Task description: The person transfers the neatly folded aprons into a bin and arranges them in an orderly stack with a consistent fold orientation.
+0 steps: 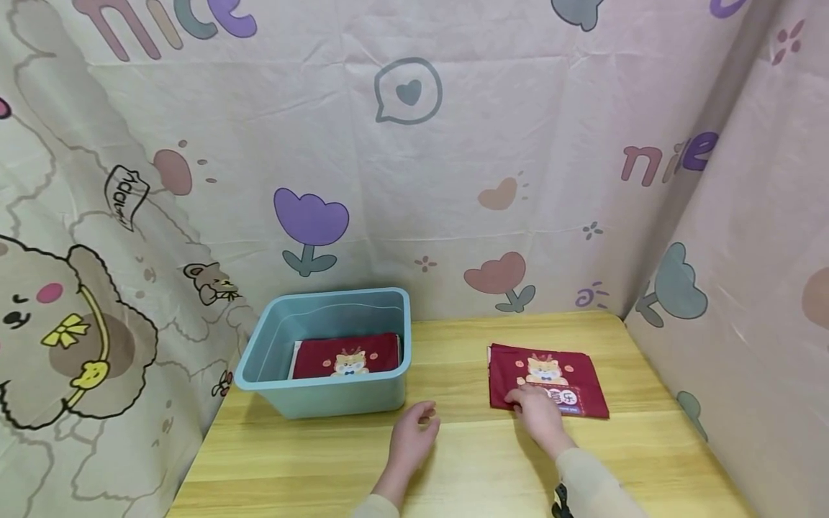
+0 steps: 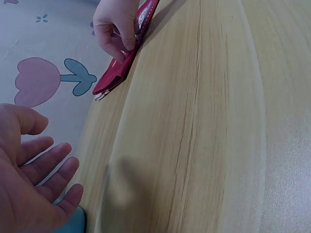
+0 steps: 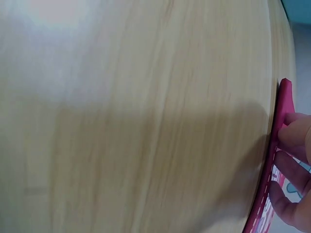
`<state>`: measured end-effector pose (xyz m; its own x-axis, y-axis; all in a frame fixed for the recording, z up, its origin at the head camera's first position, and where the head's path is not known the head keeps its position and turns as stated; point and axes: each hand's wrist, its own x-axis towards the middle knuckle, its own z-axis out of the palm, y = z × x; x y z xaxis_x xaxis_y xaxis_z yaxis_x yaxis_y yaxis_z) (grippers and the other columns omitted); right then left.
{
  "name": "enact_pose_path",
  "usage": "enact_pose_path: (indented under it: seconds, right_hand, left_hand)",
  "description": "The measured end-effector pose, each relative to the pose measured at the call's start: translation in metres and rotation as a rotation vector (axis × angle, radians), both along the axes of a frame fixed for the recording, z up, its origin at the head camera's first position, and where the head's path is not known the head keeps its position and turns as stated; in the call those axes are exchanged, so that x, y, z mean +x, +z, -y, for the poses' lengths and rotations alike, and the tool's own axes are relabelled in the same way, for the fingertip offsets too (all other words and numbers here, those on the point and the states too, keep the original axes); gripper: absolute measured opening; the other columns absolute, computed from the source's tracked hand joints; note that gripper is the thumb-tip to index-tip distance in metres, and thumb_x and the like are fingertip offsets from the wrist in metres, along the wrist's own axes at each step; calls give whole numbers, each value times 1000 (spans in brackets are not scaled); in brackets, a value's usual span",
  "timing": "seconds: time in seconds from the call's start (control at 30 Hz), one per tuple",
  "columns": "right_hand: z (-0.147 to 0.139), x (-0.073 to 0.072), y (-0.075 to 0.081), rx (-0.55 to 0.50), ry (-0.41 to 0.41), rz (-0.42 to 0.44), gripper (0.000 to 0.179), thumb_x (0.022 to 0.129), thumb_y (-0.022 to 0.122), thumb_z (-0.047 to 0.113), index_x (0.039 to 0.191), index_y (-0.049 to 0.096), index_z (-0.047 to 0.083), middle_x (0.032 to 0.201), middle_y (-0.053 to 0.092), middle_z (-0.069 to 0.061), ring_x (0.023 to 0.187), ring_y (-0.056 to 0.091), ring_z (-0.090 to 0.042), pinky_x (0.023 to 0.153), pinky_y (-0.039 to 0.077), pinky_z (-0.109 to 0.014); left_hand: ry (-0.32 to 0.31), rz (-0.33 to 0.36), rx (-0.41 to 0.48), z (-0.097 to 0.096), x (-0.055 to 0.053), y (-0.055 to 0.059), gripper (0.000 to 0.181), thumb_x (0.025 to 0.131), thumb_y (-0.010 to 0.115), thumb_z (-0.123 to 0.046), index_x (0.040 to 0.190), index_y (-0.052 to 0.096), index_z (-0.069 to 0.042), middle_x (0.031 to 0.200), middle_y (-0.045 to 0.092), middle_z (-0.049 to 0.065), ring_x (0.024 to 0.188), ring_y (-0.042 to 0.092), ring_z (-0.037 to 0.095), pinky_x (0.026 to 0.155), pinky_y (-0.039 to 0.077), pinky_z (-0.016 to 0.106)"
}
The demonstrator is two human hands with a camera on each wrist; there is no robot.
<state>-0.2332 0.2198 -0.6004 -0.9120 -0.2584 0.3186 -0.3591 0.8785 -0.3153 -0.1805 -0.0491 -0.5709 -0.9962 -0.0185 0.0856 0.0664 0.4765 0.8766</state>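
A folded red cloth (image 1: 505, 367) with a cartoon dog and white characters lies on the right of the table. My right hand (image 1: 539, 417) rests over its lower left part. Loosely bent fingertips (image 3: 286, 167) touch the cloth in the right wrist view, spread a little apart. My left hand (image 1: 412, 437) hovers just right of a blue plastic bin (image 1: 330, 396) and holds nothing. Its fingers are loosely bent, palm partly visible in the left wrist view. Another red cloth (image 1: 317, 360) with the same print lies inside the bin.
The wood-patterned table (image 1: 453, 467) ends against a printed curtain (image 1: 447, 273) at the back. More curtain closes in both sides. Bare tabletop lies between the bin and the right-hand cloth.
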Motion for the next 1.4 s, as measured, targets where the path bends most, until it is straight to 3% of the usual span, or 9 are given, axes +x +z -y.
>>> enact_pose_path:
  seconds: [0.33,1.03,1.23,1.4]
  right_hand:
    - [25,6,-3,-29,69,5,28,71,79,-6,90,74,13,93,67,-3,89,62,-28,80,53,-46]
    - [74,30,-10,-7,254,-143,23,69,83,6,86,75,18,90,66,3,81,59,-19,73,53,-37]
    - [81,36,-7,-34,287,-98,22,72,81,6,90,75,18,93,67,3,85,60,-19,77,53,-38]
    - [77,38,-2,-94,322,0,22,79,77,6,98,76,17,99,70,3,92,62,-21,83,52,-40]
  left_hand:
    - [21,1,21,3,-6,-8,28,90,69,-7,117,67,0,104,69,6,94,63,22,84,54,39]
    - [78,30,96,11,-5,-14,29,91,68,-6,118,66,4,103,70,9,93,65,24,84,54,39]
    - [88,30,125,9,-1,-17,30,90,68,-4,117,65,6,102,70,13,93,66,27,83,55,41]
    - [93,31,149,6,-1,-17,32,89,69,-5,118,64,7,105,69,16,94,66,29,83,55,42]
